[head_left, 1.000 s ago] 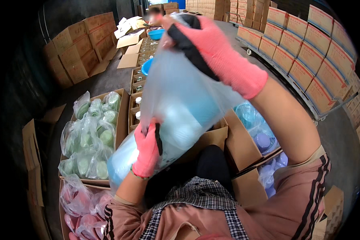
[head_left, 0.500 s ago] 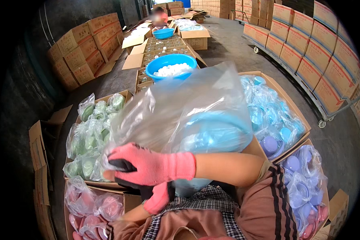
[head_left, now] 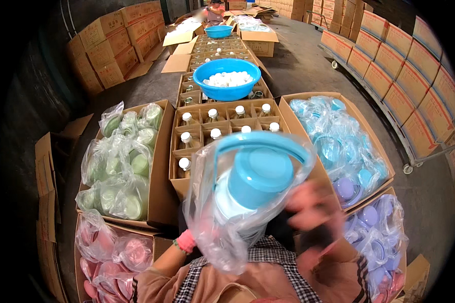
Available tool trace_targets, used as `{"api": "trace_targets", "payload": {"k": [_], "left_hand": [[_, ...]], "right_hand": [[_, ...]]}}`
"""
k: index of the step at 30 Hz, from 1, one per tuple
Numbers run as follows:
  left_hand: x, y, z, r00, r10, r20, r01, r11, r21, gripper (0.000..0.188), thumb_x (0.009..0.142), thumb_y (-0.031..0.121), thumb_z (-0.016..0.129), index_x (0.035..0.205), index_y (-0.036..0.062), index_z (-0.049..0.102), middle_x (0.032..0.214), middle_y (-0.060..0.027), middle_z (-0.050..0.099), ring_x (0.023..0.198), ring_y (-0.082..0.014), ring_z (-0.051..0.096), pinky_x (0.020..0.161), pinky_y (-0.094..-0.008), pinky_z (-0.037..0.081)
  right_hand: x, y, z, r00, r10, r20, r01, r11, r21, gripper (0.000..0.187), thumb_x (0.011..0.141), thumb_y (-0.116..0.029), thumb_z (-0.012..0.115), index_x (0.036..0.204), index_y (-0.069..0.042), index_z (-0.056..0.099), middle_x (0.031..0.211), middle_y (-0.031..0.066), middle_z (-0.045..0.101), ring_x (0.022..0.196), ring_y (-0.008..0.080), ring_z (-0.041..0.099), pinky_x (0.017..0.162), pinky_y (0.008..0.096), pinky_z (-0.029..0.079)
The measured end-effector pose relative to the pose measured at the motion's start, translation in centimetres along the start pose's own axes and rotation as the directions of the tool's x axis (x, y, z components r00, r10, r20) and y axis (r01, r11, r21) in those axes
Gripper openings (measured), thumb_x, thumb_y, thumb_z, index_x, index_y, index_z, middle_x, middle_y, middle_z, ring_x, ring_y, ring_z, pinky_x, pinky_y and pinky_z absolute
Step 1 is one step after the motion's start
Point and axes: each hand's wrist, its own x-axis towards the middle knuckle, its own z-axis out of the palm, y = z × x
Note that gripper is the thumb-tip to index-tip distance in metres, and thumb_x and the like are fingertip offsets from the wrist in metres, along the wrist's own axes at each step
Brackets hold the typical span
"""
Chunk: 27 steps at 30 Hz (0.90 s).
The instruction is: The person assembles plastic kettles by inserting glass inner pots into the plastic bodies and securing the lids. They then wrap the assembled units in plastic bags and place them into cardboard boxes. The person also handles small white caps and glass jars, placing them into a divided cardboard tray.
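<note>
A light-blue plastic lid (head_left: pixel 262 174) with a big arched handle is in front of my chest, with a paler part below it. A clear plastic bag (head_left: pixel 232 255) hangs loosely around it. My left hand (head_left: pixel 194 237), in a pink glove, grips the bag from the left side; its fingers show only dimly through the film. My right hand (head_left: pixel 313 204), also pink-gloved, is to the right of the lid and smeared by motion, so its fingers cannot be made out. Just beyond stands a divided carton (head_left: pixel 174 169) of glass bottles with white caps (head_left: pixel 212 112).
A blue basin (head_left: pixel 227 93) of white caps rests on the bottle cartons. Open cartons hold bagged green parts (head_left: pixel 131 204), pink parts (head_left: pixel 103 262), blue parts (head_left: pixel 331 146) and purple parts (head_left: pixel 371 207). A loaded cart (head_left: pixel 369 103) stands right; another person (head_left: pixel 215 15) sits far ahead.
The clear bag has come down toward my chest, baring the bottle carton. My right hand has swung from the left across to the right. The blue lid now shows upright with its handle up.
</note>
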Motion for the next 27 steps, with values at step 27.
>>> {"api": "trace_targets", "payload": {"k": [27], "left_hand": [[10.0,4.7,-1.6,0.989,-0.079,0.125,-0.044,0.646,0.762,0.037,0.084,0.022,0.053,0.116,0.0036,0.05,0.108,-0.0045,0.056,0.096,-0.0125,0.052,0.084,-0.0276,0.042]], "right_hand": [[-19.6,9.8,4.2,0.44,0.887,0.14,-0.707,0.247,0.662,0.046,0.09,-0.026,0.038,0.127,0.0,0.03,0.126,0.0119,0.04,0.111,0.0204,0.043,0.095,0.0332,0.033]]}}
